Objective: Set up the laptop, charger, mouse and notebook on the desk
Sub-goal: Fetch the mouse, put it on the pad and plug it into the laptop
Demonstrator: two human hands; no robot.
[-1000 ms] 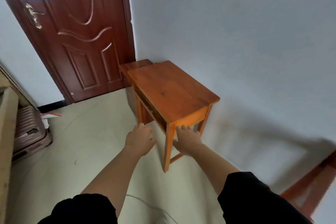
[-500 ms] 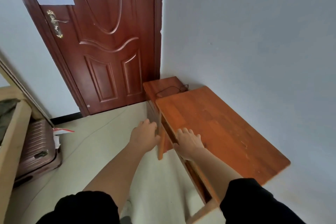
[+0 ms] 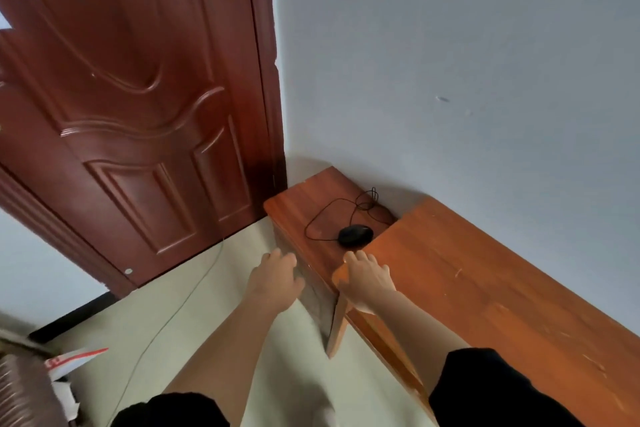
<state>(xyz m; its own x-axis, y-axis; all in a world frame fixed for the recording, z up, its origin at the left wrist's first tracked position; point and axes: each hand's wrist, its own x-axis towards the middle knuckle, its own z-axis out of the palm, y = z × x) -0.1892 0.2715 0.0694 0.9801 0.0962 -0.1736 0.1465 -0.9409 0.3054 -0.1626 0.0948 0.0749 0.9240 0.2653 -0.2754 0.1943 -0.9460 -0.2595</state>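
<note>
Black mouse [image 3: 355, 235] sits mid-frame on a low dark-wood stand [image 3: 301, 208] in the corner beside the door [image 3: 138, 97], its cable [image 3: 322, 218] looped behind it, just left of the desk [image 3: 485, 288]. Left hand [image 3: 273, 277] is centre frame, fingers loose and holding nothing, beside the stand's front. Right hand [image 3: 367, 277] is palm down, fingers relaxed, on the desk's corner nearest the mouse.
</note>
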